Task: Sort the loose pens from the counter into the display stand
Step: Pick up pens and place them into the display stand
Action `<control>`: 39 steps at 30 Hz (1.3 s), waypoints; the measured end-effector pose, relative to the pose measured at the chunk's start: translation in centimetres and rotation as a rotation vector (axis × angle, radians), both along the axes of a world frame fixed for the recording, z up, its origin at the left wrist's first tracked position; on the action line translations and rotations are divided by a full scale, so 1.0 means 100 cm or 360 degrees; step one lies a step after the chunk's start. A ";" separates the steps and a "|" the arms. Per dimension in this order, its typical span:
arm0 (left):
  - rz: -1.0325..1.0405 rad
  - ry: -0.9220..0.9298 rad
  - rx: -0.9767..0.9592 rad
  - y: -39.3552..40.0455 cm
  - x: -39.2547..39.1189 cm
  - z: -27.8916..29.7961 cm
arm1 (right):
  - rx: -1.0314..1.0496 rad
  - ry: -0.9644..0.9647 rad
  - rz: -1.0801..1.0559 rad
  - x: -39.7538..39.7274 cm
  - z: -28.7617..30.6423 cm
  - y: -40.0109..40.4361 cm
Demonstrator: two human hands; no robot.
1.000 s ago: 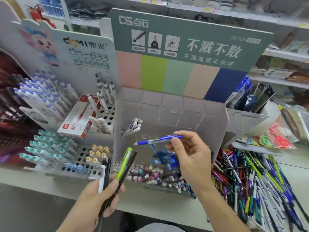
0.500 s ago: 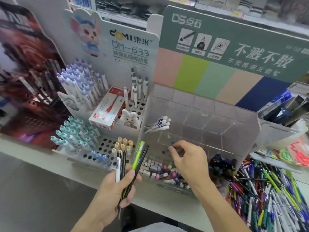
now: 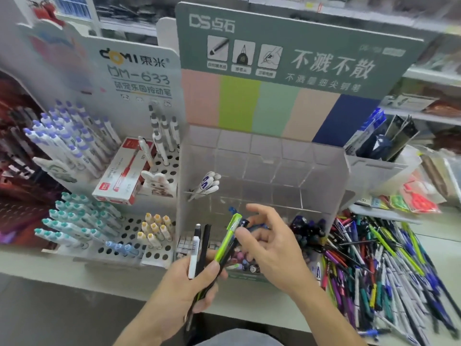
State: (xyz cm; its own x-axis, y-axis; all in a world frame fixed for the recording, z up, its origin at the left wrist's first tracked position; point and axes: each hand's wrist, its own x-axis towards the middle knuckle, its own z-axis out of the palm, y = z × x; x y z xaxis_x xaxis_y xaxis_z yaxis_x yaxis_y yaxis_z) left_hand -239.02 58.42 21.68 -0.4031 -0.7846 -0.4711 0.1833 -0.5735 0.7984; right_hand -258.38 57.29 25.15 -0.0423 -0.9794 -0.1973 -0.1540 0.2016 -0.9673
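Note:
My left hand [image 3: 189, 288] grips a small bunch of pens upright: a white pen [image 3: 194, 253], a black pen [image 3: 203, 245] and a green pen [image 3: 228, 239] with another black one beside it. My right hand [image 3: 272, 243] hovers in front of the clear display stand [image 3: 262, 168] with spread fingers. Its thumb touches the tops of the green and black pens. A blue pen [image 3: 233, 210] stands in a low compartment just behind the fingers. White-and-blue pens [image 3: 207, 184] lean in a left compartment. The loose pens [image 3: 386, 270] lie heaped on the counter at the right.
A white perforated stand [image 3: 154, 255] at the left carries purple-capped pens [image 3: 67, 136], teal-capped pens [image 3: 74, 221] and yellow-capped pens [image 3: 154, 228]. On it lies a red pen box [image 3: 122, 171]. A tub of blue packs [image 3: 374, 138] stands at the right. The counter's front edge [image 3: 74, 268] runs below.
My right hand put the blue pen into a lower compartment and let it go, then drew back left to the pens in my left hand. The left hand kept its bunch.

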 end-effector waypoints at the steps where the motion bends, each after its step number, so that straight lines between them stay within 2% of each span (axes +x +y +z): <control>1: -0.0039 0.0027 -0.0006 0.000 -0.004 0.001 | -0.0002 0.0007 -0.0025 -0.003 -0.001 0.000; 6: -0.0193 0.0068 -0.0066 0.002 -0.018 0.000 | 0.0057 -0.0155 -0.0106 -0.020 -0.005 0.003; 10: -0.0333 -0.0104 -0.0048 0.002 -0.015 -0.005 | -0.0004 -0.0158 -0.0293 -0.031 -0.008 0.001; 13: -0.0145 -0.0099 0.0063 0.005 -0.006 -0.011 | -0.0270 -0.0195 -0.0651 -0.037 -0.002 -0.003; 15: 0.0051 -0.0035 0.0141 0.008 0.002 -0.012 | -0.0453 -0.0225 -0.0723 -0.034 0.003 -0.008; 20: 0.0507 0.0090 0.0189 0.016 0.024 -0.012 | -0.0389 0.0087 -0.0311 0.011 -0.014 -0.034; 24: 0.0589 0.0142 0.0137 0.023 0.031 -0.008 | -0.0348 0.0550 0.0059 0.046 -0.036 -0.056; 28: 0.0602 0.0138 0.0122 0.027 0.032 -0.008 | -0.0128 0.0890 0.0336 0.054 -0.040 -0.064; 31: 0.0591 0.0043 0.0056 0.027 0.031 -0.010 | -0.0074 0.0791 0.0215 0.044 -0.027 -0.053; 33: 0.0563 0.0003 0.0019 0.026 0.027 -0.009 | -0.0227 0.0705 0.0038 0.037 -0.016 -0.038; 35: 0.0507 0.0008 0.0013 0.022 0.022 -0.005 | -0.0313 0.0570 0.0003 0.032 -0.007 -0.022; 39: 0.0218 0.0043 0.0025 0.016 0.011 0.004 | 0.0010 0.0045 0.0191 0.028 0.004 -0.004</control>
State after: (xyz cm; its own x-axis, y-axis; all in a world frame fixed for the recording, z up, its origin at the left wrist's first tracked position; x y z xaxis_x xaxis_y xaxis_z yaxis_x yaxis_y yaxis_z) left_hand -237.91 59.99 22.05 -0.3057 -0.8259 -0.4738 0.2822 -0.5538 0.7833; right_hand -255.56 56.86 25.53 0.0696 -0.9765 -0.2041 -0.2047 0.1863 -0.9609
